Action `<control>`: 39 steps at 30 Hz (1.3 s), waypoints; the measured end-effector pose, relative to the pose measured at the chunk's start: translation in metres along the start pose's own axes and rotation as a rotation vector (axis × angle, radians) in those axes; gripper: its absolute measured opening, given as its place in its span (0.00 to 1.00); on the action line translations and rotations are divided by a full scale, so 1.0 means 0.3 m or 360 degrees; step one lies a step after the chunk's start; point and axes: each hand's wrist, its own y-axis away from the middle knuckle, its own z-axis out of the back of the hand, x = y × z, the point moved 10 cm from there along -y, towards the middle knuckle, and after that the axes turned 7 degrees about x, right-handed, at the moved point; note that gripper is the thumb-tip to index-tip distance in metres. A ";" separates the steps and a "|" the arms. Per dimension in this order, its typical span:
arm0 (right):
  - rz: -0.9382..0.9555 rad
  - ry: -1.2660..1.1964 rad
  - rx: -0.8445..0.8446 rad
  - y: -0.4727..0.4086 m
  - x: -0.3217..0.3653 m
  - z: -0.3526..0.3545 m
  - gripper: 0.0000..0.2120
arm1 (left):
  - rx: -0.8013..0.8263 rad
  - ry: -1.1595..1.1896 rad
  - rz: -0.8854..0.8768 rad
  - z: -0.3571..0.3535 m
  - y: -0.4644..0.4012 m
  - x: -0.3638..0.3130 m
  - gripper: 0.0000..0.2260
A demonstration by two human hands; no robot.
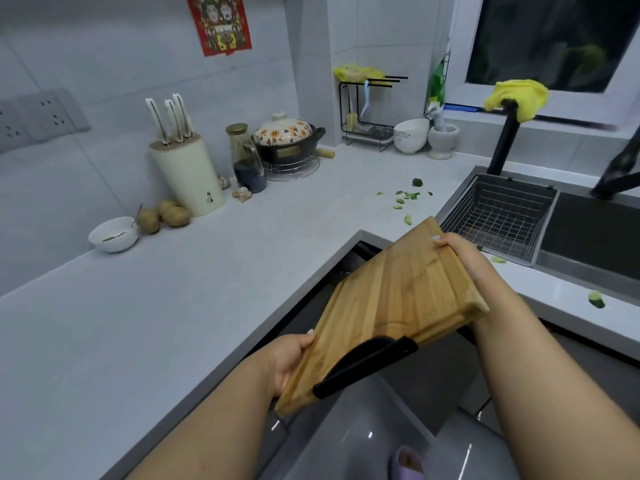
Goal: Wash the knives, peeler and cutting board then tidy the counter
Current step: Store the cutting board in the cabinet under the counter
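Cutting board [398,306] tilted between left hand [289,358] and right hand [460,254].

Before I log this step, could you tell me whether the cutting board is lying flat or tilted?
Tilted: the cutting board is held off the counter by the left hand and right hand, its near end lower.

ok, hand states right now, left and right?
Left hand: grips the cutting board's near left edge.
Right hand: fingers curled round the board's far right edge.

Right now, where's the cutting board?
Head view, lower centre: the cutting board is held tilted between left hand and right hand, off the counter.
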 end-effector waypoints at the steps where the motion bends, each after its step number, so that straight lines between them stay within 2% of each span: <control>1: -0.0037 0.0002 -0.0011 -0.014 -0.026 0.001 0.20 | -0.0022 0.0024 -0.0006 0.010 -0.001 0.017 0.22; 4: -0.0104 0.0108 -0.0085 -0.046 -0.095 -0.002 0.21 | -0.0096 0.0114 -0.0023 0.062 -0.026 0.081 0.23; 7: -0.0177 0.0091 -0.0050 -0.071 -0.175 -0.042 0.21 | -0.0163 0.0235 -0.0002 0.114 -0.045 0.158 0.24; 11: -0.0249 -0.0170 0.0016 -0.106 -0.283 -0.097 0.17 | -0.0337 0.0246 -0.0014 0.168 -0.037 0.210 0.23; 15: -0.0373 -0.0546 0.0129 -0.095 -0.372 -0.178 0.28 | -0.0487 0.0287 -0.0049 0.209 -0.054 0.234 0.24; 17: -0.0456 -0.0716 0.0069 -0.094 -0.438 -0.176 0.33 | -0.0579 0.0399 -0.0122 0.226 -0.072 0.225 0.23; 21: -0.0374 -0.1119 0.0030 -0.130 -0.540 -0.177 0.28 | -0.0717 0.0570 -0.0230 0.270 -0.139 0.207 0.26; 24: -0.0414 -0.1319 0.0080 -0.179 -0.634 -0.182 0.40 | -0.0781 0.0666 -0.0222 0.277 -0.178 0.201 0.24; 26: -0.0445 -0.1293 0.0161 -0.205 -0.682 -0.202 0.43 | -0.0839 0.0674 -0.0216 0.278 -0.192 0.192 0.24; 27: -0.0461 -0.1176 0.0186 -0.204 -0.701 -0.216 0.39 | -0.0857 0.0674 -0.0213 0.284 -0.202 0.193 0.25; 30: -0.0493 -0.0628 0.0077 -0.238 -0.781 -0.203 0.19 | -0.0921 0.0711 -0.0194 0.334 -0.259 0.209 0.27; 34: -0.0526 -0.0500 -0.0063 -0.302 -0.851 -0.172 0.10 | -0.0881 0.0888 -0.0232 0.322 -0.289 0.191 0.23; 39: -0.0573 -0.0531 -0.0049 -0.400 -0.877 -0.183 0.11 | -0.0767 0.1088 -0.0354 0.313 -0.342 0.159 0.19</control>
